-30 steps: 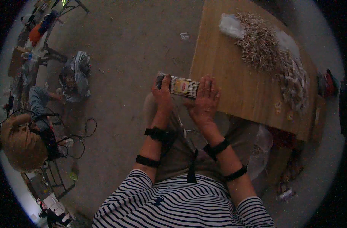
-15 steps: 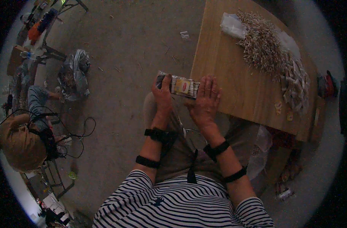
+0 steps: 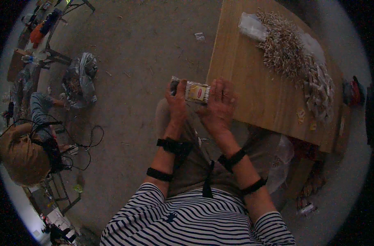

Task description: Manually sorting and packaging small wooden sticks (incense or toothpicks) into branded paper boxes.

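Note:
A clear plastic pack of cotton swabs [image 3: 198,92] with a yellow label and a red oval lies level above my lap, beside the table's left edge. My left hand [image 3: 176,98] is closed around its left end, the thumb on top. Against the pack's right end rests my right hand [image 3: 220,102], its fingers stretched out and laid flat, the thumb apart below the pack. The right hand's palm side is hidden.
On the wooden table [image 3: 236,78] to my right lie a big heap of loose cotton swabs [image 3: 281,45], clear plastic bags [image 3: 252,26] and several filled packs [image 3: 319,92]. Another person [image 3: 25,153] sits at the left near a grey plastic bag [image 3: 82,80] on the floor.
My right hand has shifted slightly left along the pack, covering its right end. The left hand keeps its hold and has moved very slightly right.

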Action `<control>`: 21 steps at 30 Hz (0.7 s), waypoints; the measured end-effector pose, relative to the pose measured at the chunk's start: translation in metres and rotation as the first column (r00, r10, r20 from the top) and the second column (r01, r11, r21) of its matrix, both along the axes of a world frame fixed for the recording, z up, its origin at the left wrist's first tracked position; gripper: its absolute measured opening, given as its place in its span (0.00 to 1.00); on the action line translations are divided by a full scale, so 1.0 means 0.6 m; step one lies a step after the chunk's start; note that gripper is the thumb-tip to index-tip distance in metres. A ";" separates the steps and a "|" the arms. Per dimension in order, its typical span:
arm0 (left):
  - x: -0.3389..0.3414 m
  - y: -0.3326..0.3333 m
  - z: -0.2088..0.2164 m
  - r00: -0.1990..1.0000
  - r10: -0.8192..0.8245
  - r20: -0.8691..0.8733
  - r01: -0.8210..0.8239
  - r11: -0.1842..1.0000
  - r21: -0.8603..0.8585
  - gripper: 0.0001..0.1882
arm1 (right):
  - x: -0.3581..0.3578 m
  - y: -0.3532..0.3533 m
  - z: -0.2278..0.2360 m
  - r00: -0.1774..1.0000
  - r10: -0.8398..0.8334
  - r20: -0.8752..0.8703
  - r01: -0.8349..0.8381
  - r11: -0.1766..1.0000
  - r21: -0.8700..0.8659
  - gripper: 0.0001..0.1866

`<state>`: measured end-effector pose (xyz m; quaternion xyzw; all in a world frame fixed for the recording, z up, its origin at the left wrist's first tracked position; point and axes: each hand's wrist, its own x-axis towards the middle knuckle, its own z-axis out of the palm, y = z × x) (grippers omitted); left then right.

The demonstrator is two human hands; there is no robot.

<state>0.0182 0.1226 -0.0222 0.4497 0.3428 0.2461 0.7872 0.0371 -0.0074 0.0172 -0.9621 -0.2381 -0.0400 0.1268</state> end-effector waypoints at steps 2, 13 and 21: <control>-0.002 -0.009 0.001 0.999 0.025 -0.036 -0.021 0.994 0.105 0.11 | 0.000 0.004 -0.003 1.000 -0.002 -0.001 0.002 1.000 -0.002 0.61; 0.001 -0.008 0.038 0.994 0.021 -0.108 -0.020 1.000 0.006 0.08 | -0.012 -0.022 -0.011 0.998 0.017 0.060 -0.015 0.999 -0.034 0.57; 0.008 -0.020 0.017 0.988 0.105 -0.113 -0.104 0.994 0.012 0.08 | -0.011 0.001 -0.035 0.997 0.030 0.075 -0.023 0.996 -0.086 0.56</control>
